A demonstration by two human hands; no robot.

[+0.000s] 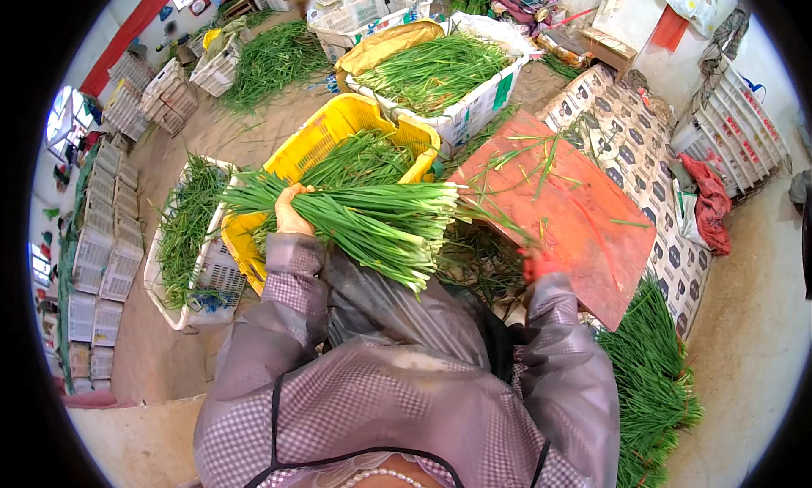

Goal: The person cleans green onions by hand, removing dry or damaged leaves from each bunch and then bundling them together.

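Observation:
My left hand (294, 210) grips a thick bundle of green garlic chives (374, 218), its pale cut ends pointing right over my lap. Beneath and behind the bundle stands a yellow plastic crate (330, 117) with more chives inside. My right hand (540, 264), blurred and reddish, as if gloved, is at the near left edge of a worn red board (590, 234). A few loose stalks reach from the bundle's end towards that hand; whether its fingers hold them cannot be told. Loose chive leaves lie on the board.
A white crate (152, 278) of chive leaves stands at left. Beyond the yellow crate is a larger white crate (472, 123) full of chives. Tied chive bundles (647, 386) lie on the floor at right, beside a patterned mat (682, 266). Stacked white crates (729, 133) stand by the wall.

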